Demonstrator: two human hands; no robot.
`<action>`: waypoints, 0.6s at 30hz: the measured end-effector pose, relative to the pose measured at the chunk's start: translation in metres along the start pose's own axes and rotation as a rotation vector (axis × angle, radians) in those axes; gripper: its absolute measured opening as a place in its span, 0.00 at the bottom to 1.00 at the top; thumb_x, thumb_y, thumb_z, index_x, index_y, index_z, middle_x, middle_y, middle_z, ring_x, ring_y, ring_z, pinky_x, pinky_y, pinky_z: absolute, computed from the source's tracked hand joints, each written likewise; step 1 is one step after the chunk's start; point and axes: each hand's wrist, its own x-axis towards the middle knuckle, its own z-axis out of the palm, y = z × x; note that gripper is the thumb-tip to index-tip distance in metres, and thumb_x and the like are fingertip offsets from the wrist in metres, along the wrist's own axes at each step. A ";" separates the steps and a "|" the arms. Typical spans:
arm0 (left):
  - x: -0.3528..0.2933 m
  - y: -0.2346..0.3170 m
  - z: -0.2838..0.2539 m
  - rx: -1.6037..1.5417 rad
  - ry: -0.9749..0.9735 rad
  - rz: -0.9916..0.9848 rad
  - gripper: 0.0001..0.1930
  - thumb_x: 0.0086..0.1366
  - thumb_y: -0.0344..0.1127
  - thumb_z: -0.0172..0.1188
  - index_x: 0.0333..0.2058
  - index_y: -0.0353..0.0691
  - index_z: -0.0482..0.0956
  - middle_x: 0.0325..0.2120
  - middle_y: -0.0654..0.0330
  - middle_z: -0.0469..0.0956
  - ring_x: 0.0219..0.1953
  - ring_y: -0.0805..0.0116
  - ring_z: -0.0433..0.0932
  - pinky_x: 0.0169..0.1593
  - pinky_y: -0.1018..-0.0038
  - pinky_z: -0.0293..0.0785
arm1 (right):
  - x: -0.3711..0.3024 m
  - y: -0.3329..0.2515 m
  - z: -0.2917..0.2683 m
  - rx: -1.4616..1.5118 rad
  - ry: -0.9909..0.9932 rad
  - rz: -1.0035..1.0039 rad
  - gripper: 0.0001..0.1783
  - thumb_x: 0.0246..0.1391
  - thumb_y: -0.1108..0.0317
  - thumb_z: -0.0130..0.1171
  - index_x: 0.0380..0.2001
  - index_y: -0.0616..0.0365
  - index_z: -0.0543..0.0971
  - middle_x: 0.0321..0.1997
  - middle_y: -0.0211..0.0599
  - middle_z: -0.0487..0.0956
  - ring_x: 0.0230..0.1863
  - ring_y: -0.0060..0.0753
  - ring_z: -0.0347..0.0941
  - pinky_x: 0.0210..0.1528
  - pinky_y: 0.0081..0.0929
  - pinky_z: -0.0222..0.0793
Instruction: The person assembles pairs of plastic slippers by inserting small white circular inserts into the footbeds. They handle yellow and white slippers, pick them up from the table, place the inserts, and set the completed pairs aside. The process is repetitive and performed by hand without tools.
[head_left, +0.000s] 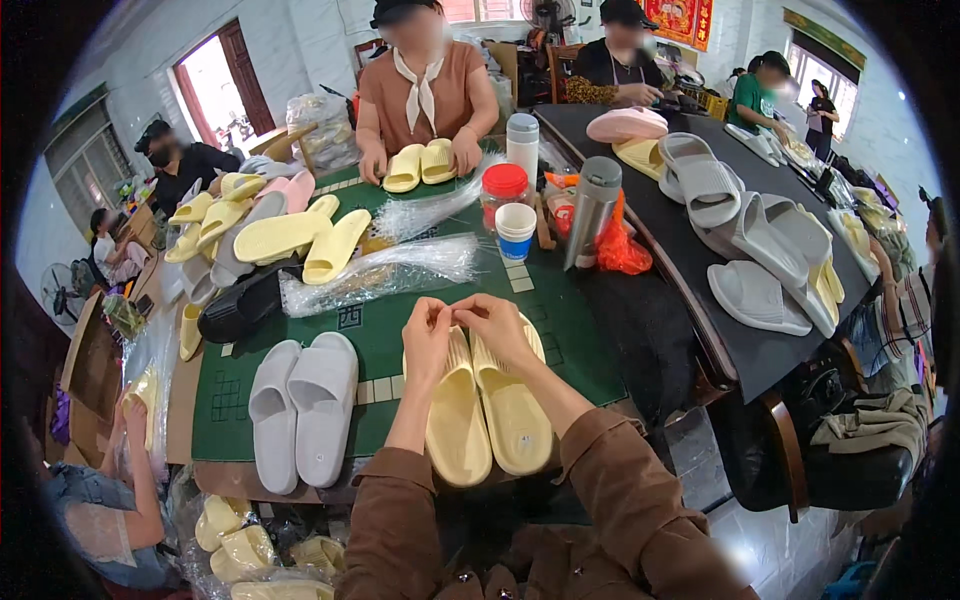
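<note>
A pair of yellow slippers [457, 427] lies side by side in front of me, toes pointing away. Over their toe ends, my left hand [429, 330] and my right hand [492, 325] meet with thumbs and fingertips pinched together. What they pinch, if anything, is too small to make out. Left of them rests a pair of grey slippers [322, 408] on the green table mat [391, 345]. Farther off lie clear plastic strips [385, 274] in a bundle, with a second bundle of clear strips [437, 207] behind it.
A steel flask [594, 212], a paper cup [515, 238], a red-lidded jar [503, 190] and a white bottle [522, 145] stand right of centre. Slippers are heaped at left and on the black table [680, 230]. Across from me, a person handles yellow slippers [420, 167]. Bagged slippers [241, 550] sit below.
</note>
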 end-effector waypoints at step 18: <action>-0.001 0.001 -0.002 0.124 0.063 0.007 0.06 0.64 0.27 0.53 0.38 0.34 0.76 0.25 0.60 0.80 0.28 0.75 0.75 0.35 0.76 0.71 | 0.011 0.006 -0.010 0.266 0.020 0.037 0.08 0.59 0.70 0.56 0.38 0.63 0.76 0.48 0.38 0.77 0.46 0.24 0.75 0.42 0.24 0.75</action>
